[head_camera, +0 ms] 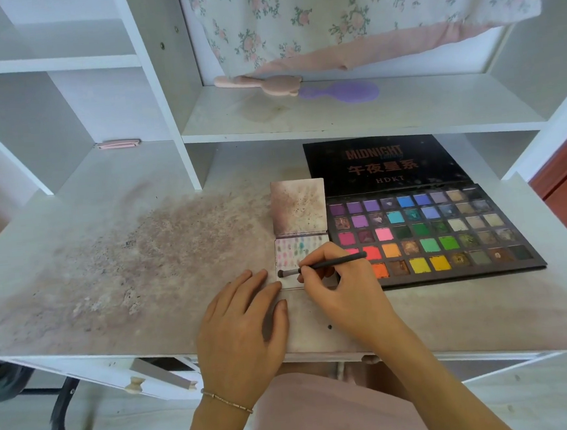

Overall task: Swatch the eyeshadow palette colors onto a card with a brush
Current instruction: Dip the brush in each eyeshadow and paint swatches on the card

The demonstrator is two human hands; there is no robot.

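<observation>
Stained white desk [141, 248] beneath white shelves [335, 117].

a home bedroom vanity: white shelved desk [112, 229], hairbrushes [340, 92], floral cloth [360, 9].

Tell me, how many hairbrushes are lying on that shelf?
2. The pink hairbrush lies at the back left of the shelf; the purple hairbrush lies just right of it, their ends meeting. The hanging floral cloth could hide others.
</observation>
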